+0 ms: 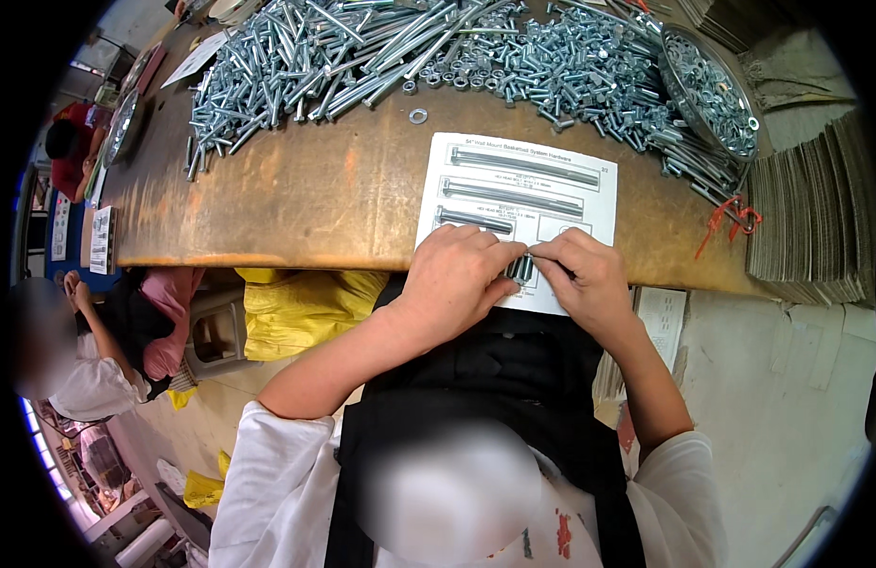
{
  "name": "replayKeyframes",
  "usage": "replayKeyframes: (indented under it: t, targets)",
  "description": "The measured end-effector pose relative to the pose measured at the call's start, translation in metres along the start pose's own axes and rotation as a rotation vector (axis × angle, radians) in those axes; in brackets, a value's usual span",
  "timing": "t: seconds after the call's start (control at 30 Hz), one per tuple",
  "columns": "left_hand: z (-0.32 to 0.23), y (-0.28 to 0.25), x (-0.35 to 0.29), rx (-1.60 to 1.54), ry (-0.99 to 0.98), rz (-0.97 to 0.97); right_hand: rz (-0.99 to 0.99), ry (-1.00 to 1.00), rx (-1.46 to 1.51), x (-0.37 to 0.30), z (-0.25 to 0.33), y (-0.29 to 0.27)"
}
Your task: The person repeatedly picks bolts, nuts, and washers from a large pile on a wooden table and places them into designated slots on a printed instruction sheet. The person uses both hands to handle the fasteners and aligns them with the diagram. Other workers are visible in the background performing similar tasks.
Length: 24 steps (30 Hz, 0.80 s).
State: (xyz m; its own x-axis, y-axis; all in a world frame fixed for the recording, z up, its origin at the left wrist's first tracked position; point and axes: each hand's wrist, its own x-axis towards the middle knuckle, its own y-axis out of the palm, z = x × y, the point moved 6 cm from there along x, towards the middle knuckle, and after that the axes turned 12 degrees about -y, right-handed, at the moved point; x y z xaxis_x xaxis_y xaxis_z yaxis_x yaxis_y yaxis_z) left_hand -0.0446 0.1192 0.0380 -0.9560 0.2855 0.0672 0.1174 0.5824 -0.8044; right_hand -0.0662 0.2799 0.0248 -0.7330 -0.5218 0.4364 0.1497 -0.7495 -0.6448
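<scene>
The left hand [462, 281] and right hand [587, 281] are curling fingers close beside bolts [524, 270] pointing away between them; whether gripping, I cannot tell.

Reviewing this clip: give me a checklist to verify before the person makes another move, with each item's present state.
1. White printed paper sheet fully supported by the brown, worn worktop: not ok; its lower edge overhangs the front.
2. Bare left hand and bare right hand both at the sheet: ok.
3. Short, silver-and-dark cylindrical pieces between the hands firmly gripped: cannot tell; fingers hide the contact.
4. All printed pictures uncovered: not ok; the hands cover the lower part.
5. Heaped silver metal bolts off the sheet: ok.
6. Single silver ring-shaped washer off the sheet: ok.
</scene>
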Motion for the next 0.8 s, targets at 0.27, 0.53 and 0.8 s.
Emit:
replayKeyframes:
  t: [0.27,0.53,0.8]
  targets:
    - [0.001,-0.001,0.000,0.040,0.010,0.019,-0.006,0.005,0.005,-0.002,0.001,0.000]
    - [0.001,-0.001,-0.003,0.035,0.016,0.007,-0.010,-0.005,-0.048,-0.003,0.003,0.004]
    - [-0.012,-0.018,-0.007,0.030,0.032,-0.066,-0.118,0.041,-0.021,0.010,-0.005,-0.050]
